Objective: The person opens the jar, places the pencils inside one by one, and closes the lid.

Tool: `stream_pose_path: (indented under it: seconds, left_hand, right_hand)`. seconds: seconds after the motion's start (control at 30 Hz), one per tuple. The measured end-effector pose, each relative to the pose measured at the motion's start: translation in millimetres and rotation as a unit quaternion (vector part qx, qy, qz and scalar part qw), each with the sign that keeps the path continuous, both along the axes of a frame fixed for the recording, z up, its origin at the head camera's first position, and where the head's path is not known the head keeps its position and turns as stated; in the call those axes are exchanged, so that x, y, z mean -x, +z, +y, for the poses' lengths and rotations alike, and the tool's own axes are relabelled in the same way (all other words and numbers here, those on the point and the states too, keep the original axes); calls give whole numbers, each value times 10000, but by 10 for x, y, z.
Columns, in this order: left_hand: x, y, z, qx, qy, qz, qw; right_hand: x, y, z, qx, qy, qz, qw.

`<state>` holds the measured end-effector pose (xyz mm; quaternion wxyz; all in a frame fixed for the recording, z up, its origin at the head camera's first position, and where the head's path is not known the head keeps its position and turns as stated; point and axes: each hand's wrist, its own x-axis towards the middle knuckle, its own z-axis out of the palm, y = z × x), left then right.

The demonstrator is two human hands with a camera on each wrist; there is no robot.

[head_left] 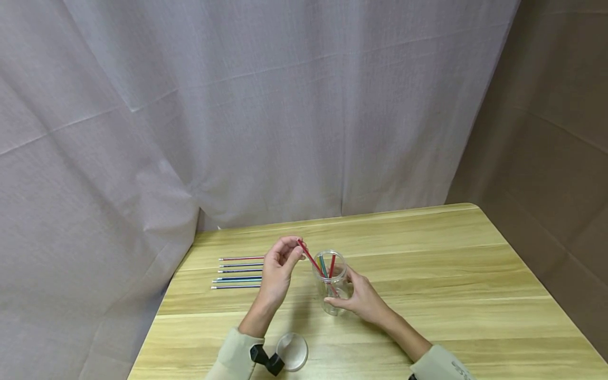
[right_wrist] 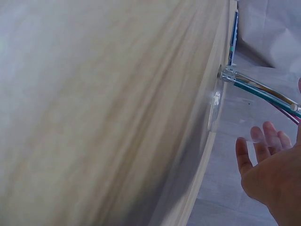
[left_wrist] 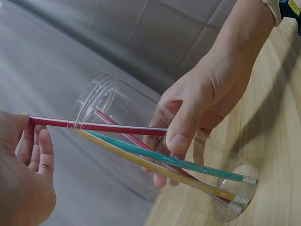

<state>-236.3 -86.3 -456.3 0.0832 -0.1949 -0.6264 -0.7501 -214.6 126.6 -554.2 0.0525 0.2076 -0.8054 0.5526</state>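
My left hand (head_left: 277,274) pinches one end of a red pencil (left_wrist: 117,128) between thumb and fingers. The pencil slants through the open mouth of a clear plastic jar (left_wrist: 131,96), its far end inside. Around the jar's side curl the fingers and thumb of my right hand (head_left: 363,300), which grips it upright on the table. Inside lean a teal pencil (left_wrist: 164,159), a yellow pencil (left_wrist: 136,162) and a second red pencil (head_left: 332,265), their eraser ends down at the jar's bottom. In the right wrist view only part of the right hand (right_wrist: 273,174) shows.
Several pencils (head_left: 239,271) lie in a row left of the left hand, eraser ends pointing left. A round clear lid (head_left: 292,352) lies near the front, beside the left sleeve. A grey curtain (head_left: 285,132) hangs behind the wooden table (head_left: 442,269).
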Motion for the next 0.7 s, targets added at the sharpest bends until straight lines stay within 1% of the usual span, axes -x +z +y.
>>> stream_pose_path:
  seconds: [0.17,0.33,0.47,0.7]
  left_hand:
    - [12,-14,-1,70,73,-17,9999]
    - [35,-58,-25,106,230,-176,9995]
    - [59,-110,-76,104,362,-320,9988]
    - [99,-175,-185,172,450,-370,9982]
  right_hand:
    - [2,-3,0,-23,-7,-12,10000]
    - [-3,-5,3,-69,-30,-35,10000]
    - [-8,-5,6,-61,-64,-97,9999]
    - [-7,1,2,-51,-98,-105,9999]
